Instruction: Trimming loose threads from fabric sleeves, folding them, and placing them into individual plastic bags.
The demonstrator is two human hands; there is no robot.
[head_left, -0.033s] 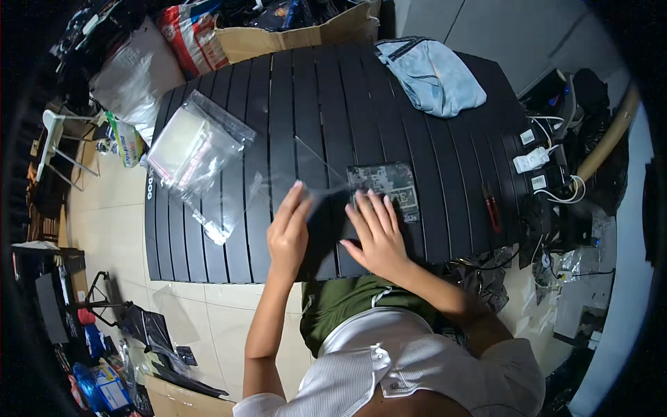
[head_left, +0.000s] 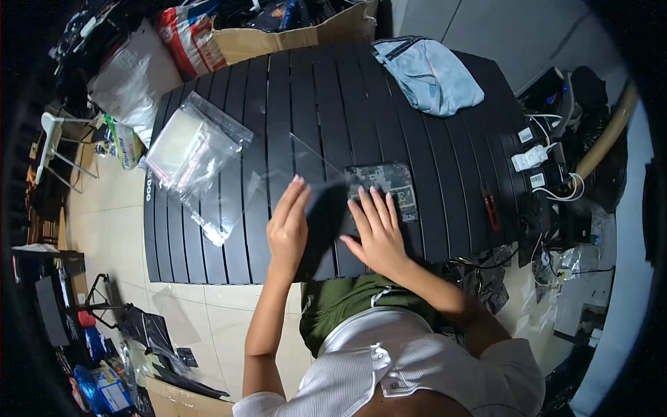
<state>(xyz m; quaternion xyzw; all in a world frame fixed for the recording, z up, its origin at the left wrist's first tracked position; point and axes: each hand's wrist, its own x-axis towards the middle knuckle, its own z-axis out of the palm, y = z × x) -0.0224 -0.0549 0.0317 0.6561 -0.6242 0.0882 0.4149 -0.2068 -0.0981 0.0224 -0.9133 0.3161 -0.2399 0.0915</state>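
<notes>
Flat camouflage item [head_left: 381,173] lies right of frame centre, upper edge nearly level; long axis indeterminable, lower left covered. Right hand [head_left: 379,236] rests on it, fingers spread. Left hand [head_left: 287,226], fingers extended at clear film [head_left: 309,165]; thumb hidden, grip undetermined.

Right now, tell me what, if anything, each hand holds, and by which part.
The right hand lies spread over the near part of the camouflage wallet, not gripping it. Whether the left hand pinches the clear plastic cannot be told.
</notes>
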